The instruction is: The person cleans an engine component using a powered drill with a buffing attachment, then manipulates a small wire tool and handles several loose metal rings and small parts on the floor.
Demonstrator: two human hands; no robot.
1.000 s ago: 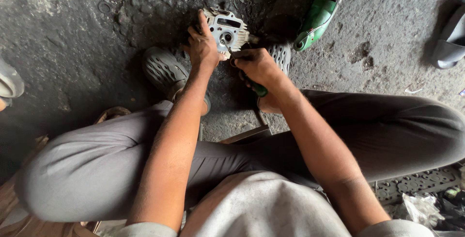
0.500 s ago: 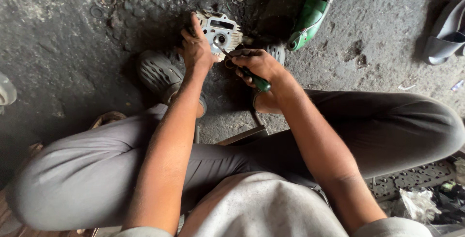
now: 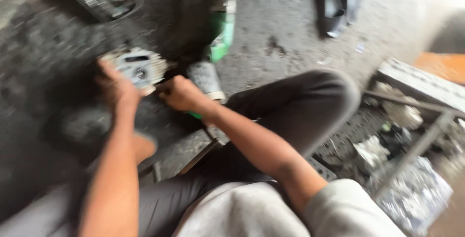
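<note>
The round metal part (image 3: 138, 67), pale grey with a dark hole near its middle, lies low on the dark, oily floor (image 3: 43, 48) in front of the seated person, between the two feet. The left hand (image 3: 115, 87) holds it from the near side, with the fingers curled on its rim, so the part looks to be kept steady there. The right hand (image 3: 180, 93) is just beside the part, closed into a fist around something thin; a small green piece (image 3: 195, 116), perhaps a tool handle, shows under the wrist, but the picture is blurred and I cannot tell what the tool is or whether its tip touches the part. To my judgement the step in hand is working on the face of the part with a hand tool while the other hand steadies it. The next move would call for a firm hold by the left hand and a careful aim of the tool, because the part is small and can slip on the greasy floor. Behind the part lies a green power tool (image 3: 222, 33), and a grey shoe (image 3: 207, 79) is just to its right. Well apart, on the right, is a heap of metal scrap (image 3: 411, 120).
</note>
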